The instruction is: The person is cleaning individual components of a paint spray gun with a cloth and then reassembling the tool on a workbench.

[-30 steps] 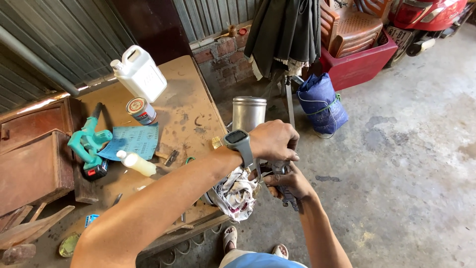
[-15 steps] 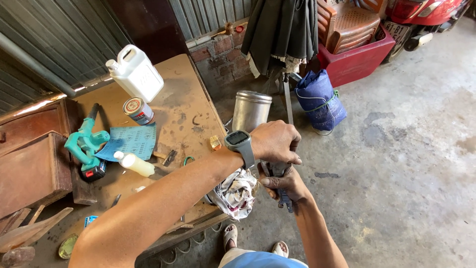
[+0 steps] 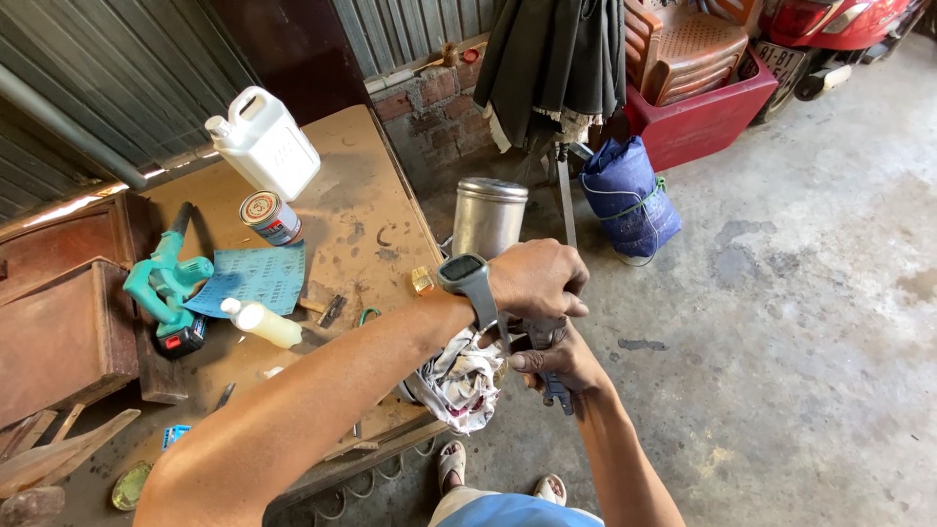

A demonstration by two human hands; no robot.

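Observation:
I hold a paint spray gun beside the table's right edge. Its round metal cup (image 3: 488, 217) stands upright above my hands. My left hand (image 3: 537, 280), with a dark wristwatch (image 3: 467, 278) on its wrist, is closed over the gun's body just below the cup. Underneath it, my right hand (image 3: 558, 359) grips the dark handle (image 3: 554, 392), which points down. A crumpled printed rag (image 3: 467, 383) hangs at the table edge, touching my left wrist. Most of the gun's body is hidden by my fingers.
The worn wooden table (image 3: 376, 195) carries a white jug (image 3: 264, 141), a small tin can (image 3: 270, 217), blue sandpaper (image 3: 252, 278), a teal cordless tool (image 3: 166, 291) and a small white bottle (image 3: 259, 323). A blue bag (image 3: 630, 195) and a red crate (image 3: 703, 115) sit on the concrete floor.
Both hands stay closed on the spray gun in nearly the same place. The fingers shift slightly and the view drifts a little.

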